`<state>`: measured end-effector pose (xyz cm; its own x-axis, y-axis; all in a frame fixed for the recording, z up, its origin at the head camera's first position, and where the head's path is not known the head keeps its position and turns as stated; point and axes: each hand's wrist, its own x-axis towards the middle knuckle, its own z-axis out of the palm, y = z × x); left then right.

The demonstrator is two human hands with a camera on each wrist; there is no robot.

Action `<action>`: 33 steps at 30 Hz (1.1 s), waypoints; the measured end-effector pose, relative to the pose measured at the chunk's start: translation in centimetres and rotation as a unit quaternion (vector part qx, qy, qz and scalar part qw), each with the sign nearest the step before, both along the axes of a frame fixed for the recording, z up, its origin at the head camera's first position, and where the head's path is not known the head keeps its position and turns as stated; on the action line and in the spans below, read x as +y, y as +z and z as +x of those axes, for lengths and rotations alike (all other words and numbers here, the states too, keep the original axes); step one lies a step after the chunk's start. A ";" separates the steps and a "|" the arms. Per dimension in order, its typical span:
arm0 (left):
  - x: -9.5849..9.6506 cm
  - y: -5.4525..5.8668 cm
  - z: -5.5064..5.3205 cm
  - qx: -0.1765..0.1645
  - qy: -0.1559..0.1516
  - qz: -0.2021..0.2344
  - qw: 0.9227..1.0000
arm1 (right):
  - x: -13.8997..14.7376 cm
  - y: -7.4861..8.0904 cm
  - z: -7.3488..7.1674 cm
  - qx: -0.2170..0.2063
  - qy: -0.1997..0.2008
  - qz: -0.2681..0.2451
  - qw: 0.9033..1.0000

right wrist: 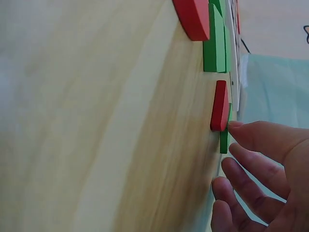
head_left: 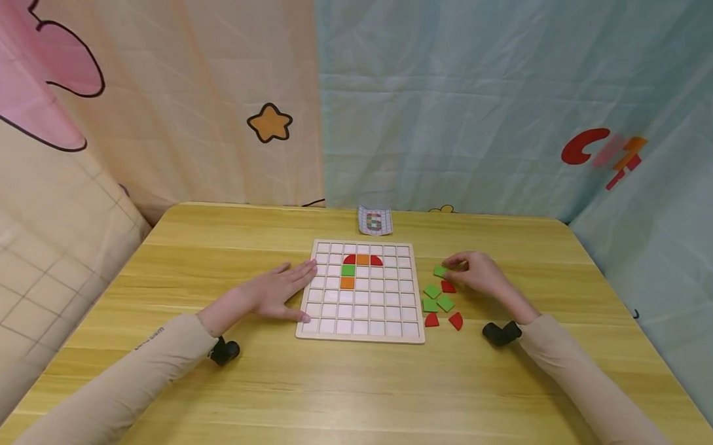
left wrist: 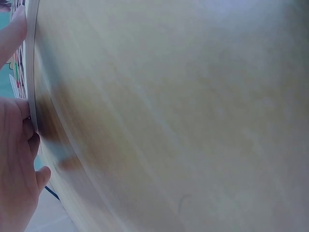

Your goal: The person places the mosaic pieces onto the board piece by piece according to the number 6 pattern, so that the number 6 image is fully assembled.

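A square wooden grid board [head_left: 389,296] lies on the table. My left hand [head_left: 280,290] rests along its left edge, fingers straight and thumb near the front left corner. In the left wrist view, fingers [left wrist: 12,145] meet the board's side. My right hand [head_left: 478,272] is right of the board, thumb and index fingertips at a green square tile [head_left: 440,270]. The right wrist view has that tile [right wrist: 224,142] flat on the table, the right hand's [right wrist: 263,176] thumb and fingers spread apart over it. Close by lies a red quarter-round tile [head_left: 448,287].
On the board sit red quarter-rounds [head_left: 376,260], orange squares [head_left: 347,283] and a green square [head_left: 347,270]. More green squares [head_left: 445,303] and red quarter-rounds [head_left: 456,321] lie right of it. Behind stands a small pattern card [head_left: 375,221]. Curtains [head_left: 455,108] hang beyond the table.
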<state>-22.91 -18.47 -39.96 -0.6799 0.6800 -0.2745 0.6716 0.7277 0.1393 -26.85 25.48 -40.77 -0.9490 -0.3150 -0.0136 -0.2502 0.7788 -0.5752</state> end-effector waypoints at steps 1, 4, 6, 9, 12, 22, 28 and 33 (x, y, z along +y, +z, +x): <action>0.0 0.0 0.0 0.000 0.000 -0.001 1.000 | 0.0 0.0 0.0 -0.002 0.000 0.002 1.000; 0.0 0.0 0.0 0.001 0.001 -0.005 1.000 | -0.1 0.0 -0.2 -0.007 0.000 0.009 1.000; 0.0 0.0 0.0 0.002 -0.001 -0.002 1.000 | 0.0 0.1 -0.2 -0.009 0.003 0.013 1.000; 0.1 0.1 0.0 0.003 0.000 -0.005 1.000 | 0.0 0.2 -0.3 -0.010 0.008 0.020 1.000; 0.1 0.1 0.0 0.002 0.000 -0.005 1.000 | -0.1 0.4 -0.3 -0.011 0.013 0.025 1.000; 0.1 0.3 0.1 0.000 0.001 -0.006 1.000 | -0.7 0.7 -0.3 -0.004 0.011 0.052 0.999; 0.2 0.1 -0.1 -0.002 0.003 -0.010 1.000 | -0.9 0.9 -0.3 0.012 0.012 0.066 0.998; 0.1 0.0 -0.1 -0.002 0.003 -0.011 1.000 | -1.4 0.9 -0.3 0.018 0.014 0.065 0.998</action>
<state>-22.99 -18.36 -40.01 -0.6831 0.6694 -0.2919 0.6665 0.7349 0.1253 -27.14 24.10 -39.89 -0.9403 -0.3397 -0.0219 -0.2923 0.8387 -0.4596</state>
